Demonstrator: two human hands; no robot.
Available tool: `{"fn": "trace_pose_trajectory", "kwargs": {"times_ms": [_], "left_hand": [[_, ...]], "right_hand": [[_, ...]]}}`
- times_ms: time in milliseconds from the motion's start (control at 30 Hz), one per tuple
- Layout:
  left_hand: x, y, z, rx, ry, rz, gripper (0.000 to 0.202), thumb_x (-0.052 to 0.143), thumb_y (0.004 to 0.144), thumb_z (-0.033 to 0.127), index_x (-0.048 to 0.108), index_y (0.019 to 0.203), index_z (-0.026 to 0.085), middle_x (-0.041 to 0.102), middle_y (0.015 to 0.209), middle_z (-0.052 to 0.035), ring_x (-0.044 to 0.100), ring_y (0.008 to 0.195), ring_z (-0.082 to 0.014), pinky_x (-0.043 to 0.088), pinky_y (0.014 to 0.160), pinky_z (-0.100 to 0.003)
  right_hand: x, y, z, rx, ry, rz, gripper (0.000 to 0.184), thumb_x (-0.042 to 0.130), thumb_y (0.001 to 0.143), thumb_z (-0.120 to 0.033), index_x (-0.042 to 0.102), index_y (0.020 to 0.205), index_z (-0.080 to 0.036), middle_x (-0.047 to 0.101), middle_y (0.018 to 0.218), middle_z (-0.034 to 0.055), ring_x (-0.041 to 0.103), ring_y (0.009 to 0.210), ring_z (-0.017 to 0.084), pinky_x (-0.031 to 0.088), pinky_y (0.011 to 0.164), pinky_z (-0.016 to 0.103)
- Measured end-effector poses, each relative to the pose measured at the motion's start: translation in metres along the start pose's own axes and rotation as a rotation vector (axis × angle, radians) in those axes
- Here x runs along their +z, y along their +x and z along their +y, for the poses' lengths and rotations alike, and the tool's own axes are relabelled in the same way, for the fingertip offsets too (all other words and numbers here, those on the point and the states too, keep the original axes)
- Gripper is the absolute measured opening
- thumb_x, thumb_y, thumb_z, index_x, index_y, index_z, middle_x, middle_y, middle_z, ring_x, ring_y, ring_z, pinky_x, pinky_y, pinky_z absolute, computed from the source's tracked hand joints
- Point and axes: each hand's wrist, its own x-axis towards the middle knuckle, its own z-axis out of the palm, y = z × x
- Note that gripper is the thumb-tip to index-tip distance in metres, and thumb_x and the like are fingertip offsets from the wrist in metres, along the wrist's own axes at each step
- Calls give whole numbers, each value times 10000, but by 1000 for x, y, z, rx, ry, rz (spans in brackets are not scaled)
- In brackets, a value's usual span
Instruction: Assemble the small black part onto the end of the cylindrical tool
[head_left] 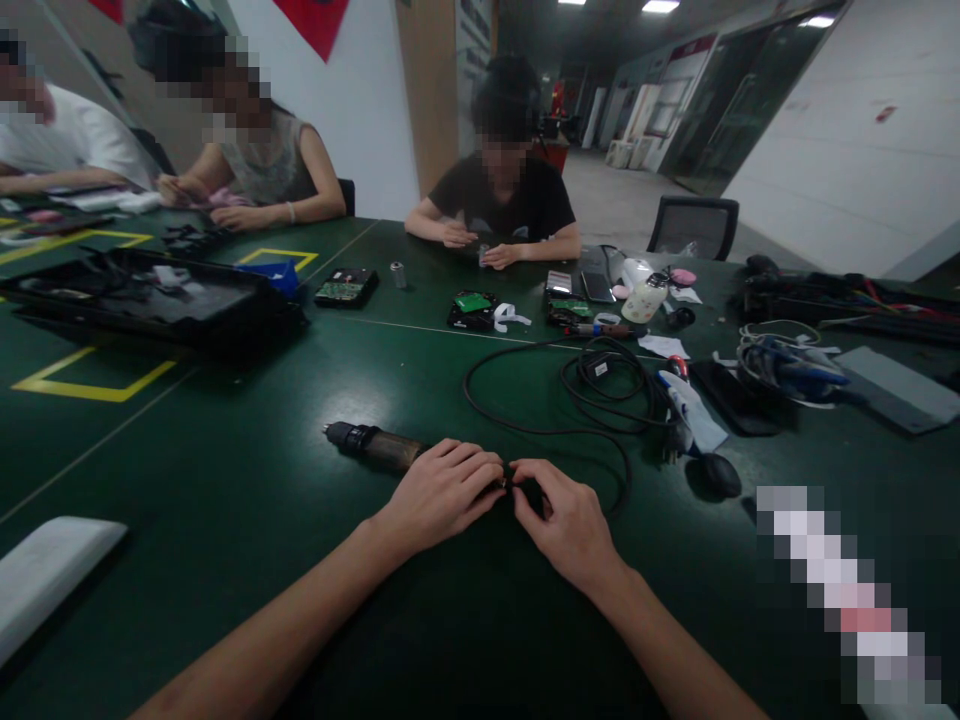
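Note:
A dark electric screwdriver (386,449) lies on the green table, its bit end pointing left. My left hand (442,492) is wrapped over its rear half and hides the grip. Close against it on the right, my right hand (566,522) pinches a small dark cable plug at the screwdriver's tail end. The fingers cover most of the plug, and I cannot tell whether it is seated. A black cable (553,432) curves from behind my right hand to a loose coil farther back.
Black tray (247,318) with parts at left; white object (52,570) at near left. Hard drives (469,312) and a metal cylinder (398,275) farther back. At right: a mouse (714,476), a black phone-like slab (731,398), a wire bundle (795,370). Several people sit opposite.

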Motion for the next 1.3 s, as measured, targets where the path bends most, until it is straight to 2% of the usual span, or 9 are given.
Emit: {"fn": "trace_pose_trajectory", "kwargs": {"times_ms": [133,300,467,667,833,1000,1133,1300], "left_hand": [[-1,0,0,35,-10,-27,233,549,1033,314,611,1243,236,697,1291,-20,641,1180,-219,469,983,-410],[0,0,-1,13,16,4,184,518,1063,322,626,1160,208,711,1248,-37,658,1142,-208,480,965,-392],[-2,-1,-1,43,-6,-31,248,555,1025,292,605,1261,231,694,1300,-30,638,1193,-223,471,1001,-410],[3,0,-2,25,34,16,184,514,1075,327,624,1158,203,716,1228,-39,664,1130,-202,482,967,-381],[1,1,-1,47,14,3,231,548,1036,315,621,1236,224,707,1269,-47,656,1161,-224,481,969,-400],[1,0,-1,21,30,8,196,523,1055,323,639,1165,210,713,1253,-46,664,1141,-213,484,962,-392],[0,0,0,34,8,-2,260,554,1013,304,633,1248,226,712,1261,-50,654,1165,-225,483,975,-400],[0,1,-1,31,39,22,185,519,1050,306,639,1152,209,720,1212,-46,671,1117,-204,487,947,-377]], "right_hand": [[0,0,0,9,-7,-13,146,588,986,-224,638,1116,-270,726,1186,13,708,799,171,537,674,286],[-1,0,0,7,-8,-6,142,582,987,-225,638,1109,-270,730,1193,21,716,824,184,536,657,290],[-1,0,0,4,-2,-13,139,581,985,-220,643,1099,-271,733,1178,17,716,834,184,540,678,290],[-1,0,0,5,-1,-12,136,580,992,-226,636,1109,-271,727,1206,12,713,811,175,535,675,289],[-1,1,0,2,2,-15,137,585,987,-221,639,1103,-270,731,1187,16,716,813,177,542,683,287],[0,0,1,7,-13,-6,129,583,990,-226,634,1098,-275,729,1190,13,718,821,182,540,686,297],[0,0,0,3,-14,-9,135,584,986,-224,631,1102,-277,733,1175,13,720,830,187,533,662,293],[-1,0,-1,0,-8,-13,135,574,996,-224,636,1105,-273,729,1195,16,720,832,184,540,681,296]]}}
